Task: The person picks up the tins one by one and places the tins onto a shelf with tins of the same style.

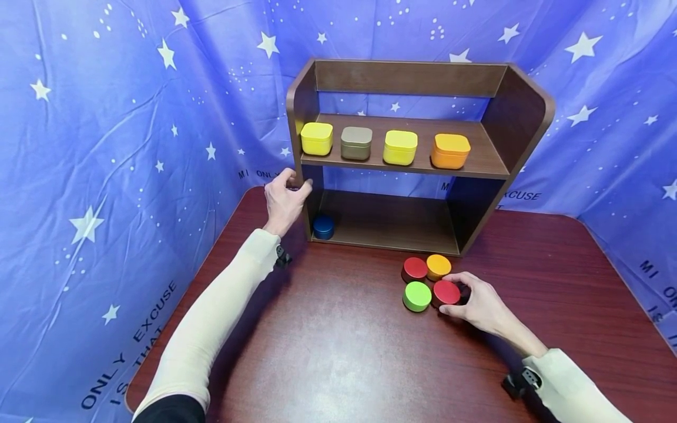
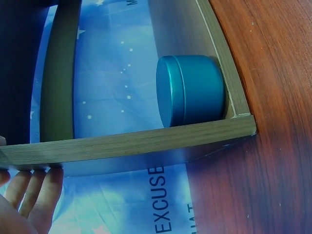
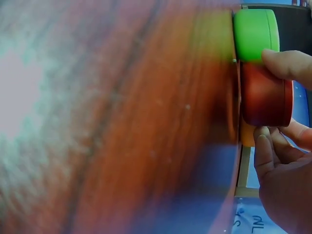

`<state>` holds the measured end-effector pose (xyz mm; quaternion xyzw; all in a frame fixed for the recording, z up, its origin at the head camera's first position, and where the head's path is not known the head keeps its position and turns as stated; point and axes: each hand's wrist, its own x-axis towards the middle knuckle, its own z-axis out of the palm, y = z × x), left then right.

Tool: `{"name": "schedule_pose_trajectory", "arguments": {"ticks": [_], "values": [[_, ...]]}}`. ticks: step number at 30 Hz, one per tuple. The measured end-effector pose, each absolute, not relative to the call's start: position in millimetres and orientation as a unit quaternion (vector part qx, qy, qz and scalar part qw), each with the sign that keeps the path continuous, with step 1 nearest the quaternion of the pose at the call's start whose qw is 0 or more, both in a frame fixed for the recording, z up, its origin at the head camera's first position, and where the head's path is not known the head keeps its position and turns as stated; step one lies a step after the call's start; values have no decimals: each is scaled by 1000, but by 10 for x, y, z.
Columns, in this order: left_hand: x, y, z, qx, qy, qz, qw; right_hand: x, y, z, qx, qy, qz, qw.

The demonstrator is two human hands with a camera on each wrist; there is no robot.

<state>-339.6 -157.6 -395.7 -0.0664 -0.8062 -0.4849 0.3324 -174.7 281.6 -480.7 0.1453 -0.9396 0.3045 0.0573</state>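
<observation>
My left hand [image 1: 284, 200] grips the left side panel of a brown two-tier shelf [image 1: 407, 76], thumb at its front edge. The left wrist view shows fingers [image 2: 48, 192] against the panel's outer face. A round blue tin [image 1: 324, 227] stands on the lower tier, in the near left corner. Over on the table, my right hand [image 1: 483, 302] holds a round red tin [image 1: 446, 292] between thumb and fingers. Close around that tin are a light green tin [image 1: 417, 296], a second red tin [image 1: 414, 269] and an orange-yellow tin [image 1: 438, 267].
Along the upper tier stand rounded-square tins: a yellow one [image 1: 317, 139], a grey-brown one [image 1: 357, 143], another yellow one [image 1: 400, 147] and an orange one [image 1: 451, 151]. The shelf sits at the back of a reddish-brown table [image 1: 338, 352]. Blue starred curtains [image 1: 132, 117] hang around it.
</observation>
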Motion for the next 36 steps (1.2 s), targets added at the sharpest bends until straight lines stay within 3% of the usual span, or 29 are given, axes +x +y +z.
{"name": "schedule_pose_trajectory", "arguments": {"ticks": [10, 36], "values": [[-3395, -1590, -3952, -67, -806, -483, 336, -1804, 2804, -4698, 178, -928, 308, 108], [-3415, -1591, -3967, -65, -810, -476, 337, -2222, 2299, -4399, 216, -917, 326, 80]]}}
